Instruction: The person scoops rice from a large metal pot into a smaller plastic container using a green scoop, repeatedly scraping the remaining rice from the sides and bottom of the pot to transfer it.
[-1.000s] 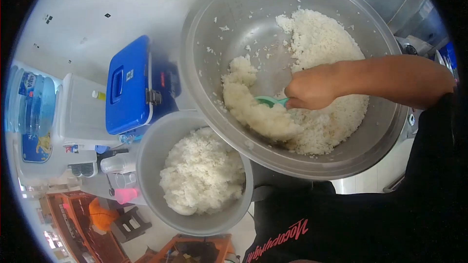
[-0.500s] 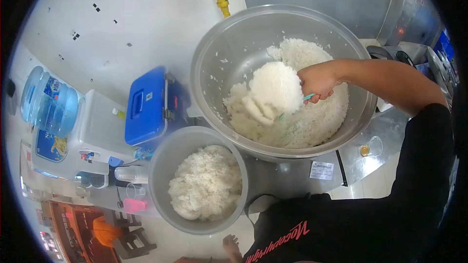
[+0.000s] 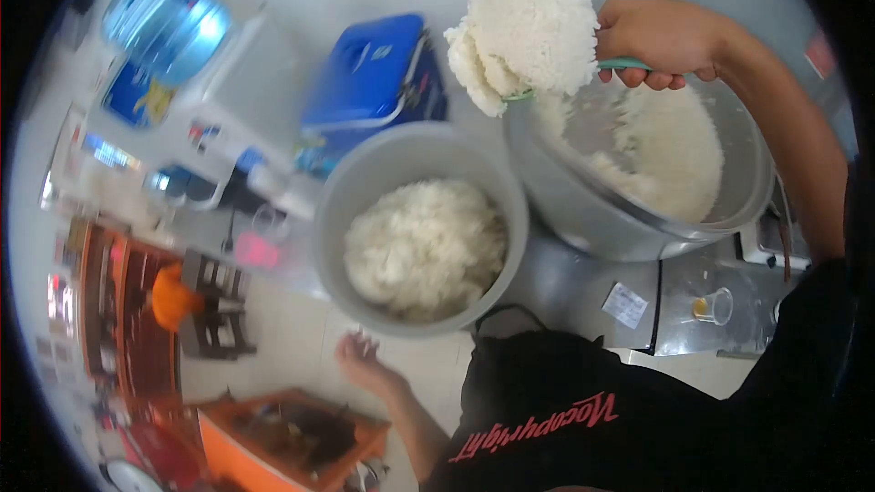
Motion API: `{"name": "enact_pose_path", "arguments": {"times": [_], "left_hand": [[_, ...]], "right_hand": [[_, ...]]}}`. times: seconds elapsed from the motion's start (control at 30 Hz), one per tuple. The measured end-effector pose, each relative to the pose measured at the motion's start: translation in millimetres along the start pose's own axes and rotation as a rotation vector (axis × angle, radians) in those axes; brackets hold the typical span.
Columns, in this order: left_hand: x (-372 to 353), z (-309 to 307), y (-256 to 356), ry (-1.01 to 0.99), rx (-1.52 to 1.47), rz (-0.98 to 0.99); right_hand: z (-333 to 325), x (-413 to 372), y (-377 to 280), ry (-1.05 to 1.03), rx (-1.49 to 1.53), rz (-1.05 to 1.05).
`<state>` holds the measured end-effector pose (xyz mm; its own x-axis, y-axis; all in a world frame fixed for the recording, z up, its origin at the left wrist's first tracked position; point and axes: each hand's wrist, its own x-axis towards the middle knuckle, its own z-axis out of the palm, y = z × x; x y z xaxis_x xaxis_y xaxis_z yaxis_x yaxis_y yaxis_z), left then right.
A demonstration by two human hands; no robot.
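Whereas half a second ago the rice lump (image 3: 524, 27) sat low inside the big metal pot (image 3: 583, 210), it now rides high on the green scoop (image 3: 624, 64), above the pot's rim on the side facing the grey bucket (image 3: 365, 173). Right hand (image 3: 661, 36) fisted around scoop handle. Left hand out of frame.

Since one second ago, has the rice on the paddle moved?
Yes: the rice lump rose out of the metal pot, now over its left rim toward the grey bucket; right hand grips the paddle.
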<state>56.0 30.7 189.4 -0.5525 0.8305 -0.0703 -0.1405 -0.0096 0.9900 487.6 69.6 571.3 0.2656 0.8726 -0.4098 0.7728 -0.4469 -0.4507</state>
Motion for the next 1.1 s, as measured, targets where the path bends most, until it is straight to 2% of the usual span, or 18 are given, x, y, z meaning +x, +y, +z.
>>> {"name": "enact_pose_path", "arguments": {"times": [0.07, 0.13, 0.2, 0.23, 0.3, 0.33, 0.4, 0.47, 0.53, 0.57, 0.6, 0.67, 0.7, 0.8, 0.87, 0.93, 1.1], "left_hand": [[-5.7, 21.8, 21.7, -0.032, 0.010, 0.074], [-10.1, 33.9, 29.7, -0.094, 0.029, 0.148], [-11.5, 44.7, 41.8, -0.105, 0.007, 0.106], [-11.9, 48.9, 46.6, -0.118, -0.021, 0.095], [-8.5, 52.2, 52.5, -0.129, -0.047, 0.083], [-4.3, 51.6, 54.8, -0.141, -0.013, 0.077], [1.2, 49.8, 59.3, -0.154, 0.028, 0.065], [4.9, 55.4, 62.9, -0.134, 0.068, 0.042], [8.2, 59.9, 61.5, -0.119, 0.029, 0.063], [7.1, 64.0, 69.6, -0.090, 0.144, 0.064], [9.6, 69.4, 67.7, -0.077, 0.032, 0.013], [17.2, 70.7, 54.8, -0.065, 0.040, 0.095], [20.9, 67.7, 49.2, -0.100, 0.062, 0.119], [13.1, 84.5, 61.3, -0.037, 0.044, 0.056], [16.3, 83.2, 59.8, -0.040, 0.076, 0.075], [14.9, 88.2, 63.1, 0.048, 0.107, 0.082], [10.3, 87.2, 63.2, 0.058, 0.149, 0.103]], "right_hand": [[31.9, 22.8, -16.6, 0.025, -0.080, -0.079], [83.5, 64.7, -9.9, 0.343, -0.746, -0.710], [127.3, 47.6, -32.9, 0.538, -0.837, -0.728], [137.9, 42.4, -39.2, 0.538, -0.840, -0.729], [149.1, 37.0, -48.6, 0.530, -0.833, -0.606], [143.6, 34.3, -48.8, 0.526, -0.835, -0.610], [116.5, 15.8, -46.7, 0.573, -0.762, -0.576], [84.8, 4.0, -38.2, 0.651, -0.837, -0.468], [42.4, -4.1, -14.6, 0.679, -0.736, -0.439], [22.5, -6.5, 2.2, 0.710, -0.629, -0.415], [5.4, -3.6, 23.6, 0.725, -0.648, -0.370], [-18.2, 7.0, 73.7, 0.694, -0.633, -0.306], [-22.4, 15.1, 94.1, 0.552, -0.631, -0.209], [-1.8, 29.1, 118.1, 0.229, -0.649, 0.107], [19.2, 56.4, 147.3, 0.165, -0.747, 0.150], [31.0, 87.2, 166.1, 0.211, -0.768, 0.149], [40.7, 159.2, 166.3, 0.254, -0.836, 0.031]]}}
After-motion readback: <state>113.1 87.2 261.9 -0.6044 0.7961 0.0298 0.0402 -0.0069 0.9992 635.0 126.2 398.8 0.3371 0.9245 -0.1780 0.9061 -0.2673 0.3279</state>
